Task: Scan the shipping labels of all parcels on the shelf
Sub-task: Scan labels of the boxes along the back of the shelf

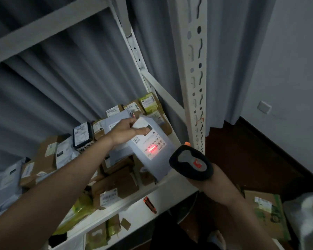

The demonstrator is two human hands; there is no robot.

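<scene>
Black scanner (pixel 192 162) sits in the gripping right hand (pixel 212 179), beside the white metal shelf (pixel 152 193). Cardboard boxes (pixel 116 186) crowd this shelf. Above them, left hand (pixel 124 131) fingers pinch a smooth grey plastic parcel (pixel 150 148); red light glows on its white label (pixel 152 144).

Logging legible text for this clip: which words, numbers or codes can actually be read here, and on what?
"010 010": on the shipping label of the grey mailer bag the left hand holds, printed sideways.
Its remaining digits, barcode and QR code under the scanner's red beam: blurred.
Labels on the shelf parcels: too small.
</scene>
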